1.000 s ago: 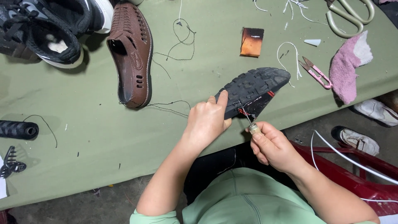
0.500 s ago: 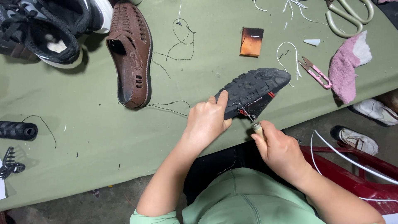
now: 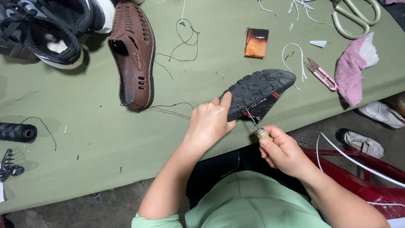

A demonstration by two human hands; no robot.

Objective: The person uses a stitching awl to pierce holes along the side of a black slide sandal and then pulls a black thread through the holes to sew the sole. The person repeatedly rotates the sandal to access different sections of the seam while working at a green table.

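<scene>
Little has shifted since a moment ago: the right hand (image 3: 283,150) has drawn in a touch closer to the shoe, so the needle of its awl now sits nearer the sole's side, while the left hand (image 3: 209,122) keeps the same grip it had.

The black rubber-soled shoe (image 3: 260,92) is held at the near edge of the green cloth-covered counter (image 3: 97,139), right of its middle, tread side up. Its long axis runs on a slant, the rounded end pointing toward the far right corner and the other end down into the left hand. The sole is dark and deeply lugged, with a red stripe showing along its side wall.

The left hand is closed around the lower end of the shoe, thumb laid up along the tread. The right hand is curled tight around the pale wooden-handled awl (image 3: 259,130), whose thin metal point meets the shoe's side by the red stripe.

Toward the far left lie a brown woven slip-on shoe (image 3: 133,55) and a black sneaker (image 3: 46,29), with loose dark thread (image 3: 179,52) trailing between the brown shoe and the counter's middle. Near the right edge sit pink thread snips (image 3: 321,74), a pink rag (image 3: 356,67) and large pale scissors (image 3: 356,17); a black thread spool (image 3: 17,132) rests at the left edge.
</scene>
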